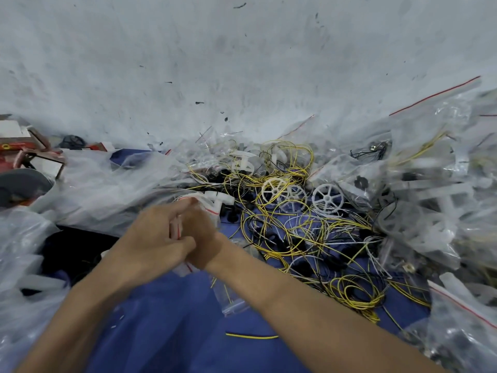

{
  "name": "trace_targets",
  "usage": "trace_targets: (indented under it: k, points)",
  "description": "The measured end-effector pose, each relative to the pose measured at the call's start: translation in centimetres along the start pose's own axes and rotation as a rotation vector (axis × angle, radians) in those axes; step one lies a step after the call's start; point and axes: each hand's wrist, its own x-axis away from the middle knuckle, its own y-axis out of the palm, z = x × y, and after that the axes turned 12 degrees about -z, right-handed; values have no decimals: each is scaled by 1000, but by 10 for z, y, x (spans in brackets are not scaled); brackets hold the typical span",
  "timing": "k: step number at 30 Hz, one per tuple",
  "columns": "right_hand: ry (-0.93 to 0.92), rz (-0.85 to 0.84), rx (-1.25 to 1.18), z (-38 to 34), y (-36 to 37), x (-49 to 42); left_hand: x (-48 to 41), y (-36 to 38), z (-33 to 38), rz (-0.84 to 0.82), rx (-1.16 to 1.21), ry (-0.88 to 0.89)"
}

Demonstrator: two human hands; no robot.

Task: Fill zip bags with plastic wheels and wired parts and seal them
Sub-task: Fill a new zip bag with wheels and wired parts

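Note:
Both hands meet at the centre over a clear zip bag (pixel 212 204) with a red seal line, white plastic parts showing inside. My left hand (pixel 154 234) grips the bag's near end, fingers curled round it. My right hand (pixel 200 232) is pressed against the left and pinches the same bag. To the right lies a tangle of yellow, black and white wired parts (pixel 290 238) on a blue cloth (pixel 166 319). White plastic wheels (pixel 327 197) lie in the tangle's upper part.
Filled zip bags (pixel 441 189) are heaped along the right side. Large clear plastic bags (pixel 107 184) pile up at the left, with red and brown items (pixel 24 154) behind them. A pale wall (pixel 242 63) rises at the back. A loose yellow wire (pixel 251 336) lies near my right forearm.

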Motion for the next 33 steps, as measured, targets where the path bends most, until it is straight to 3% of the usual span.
trace_targets:
  k: [3, 4, 6, 7, 8, 9, 10, 11, 12, 14, 16, 18, 19, 22, 24, 33]
  points:
    - [244, -16, -127, 7, -1, -14, -1, 6, 0, 47, 9, 15]
    - [211, -4, -35, 6, -1, -14, -2, 8, -1, 59, 12, 9]
    - [233, 28, -190, 16, 4, -21, -4, 11, -5, 69, 25, 1]
    - [183, -38, 60, 17, 2, -17, -6, 11, -9, 83, 44, -8]
    - [99, -150, 469, 13, -3, -16, -8, 12, -14, 103, 95, -26]
    - [19, -263, 659, 13, -8, -15, -9, 11, -17, 128, 166, -38]
    - [54, -379, 735, 14, -10, -13, -10, 11, -19, 157, 231, -51]
    - [104, -389, 826, 16, -12, -8, -10, 11, -20, 179, 288, -54]
    - [135, -342, 873, 11, -17, -1, -10, 11, -21, 193, 329, -50]
    - [4, -214, 894, 9, -23, 11, -11, 13, -25, 204, 375, -62]
    - [-118, 87, 637, 6, -39, 28, -10, 12, -28, 213, 403, -54]
    - [44, 365, 392, 20, -70, 43, -8, 12, -28, 217, 433, -54]
    - [230, 343, 405, 32, -93, 52, -8, 12, -28, 213, 432, -59]
    - [902, -272, 566, 71, -142, 85, -9, 14, -31, 216, 322, -84]
    - [1022, -505, 484, 91, -135, 101, -10, 15, -30, 233, 251, -111]
    - [891, -136, 344, 116, -103, 112, -9, 16, -30, 182, 318, -100]
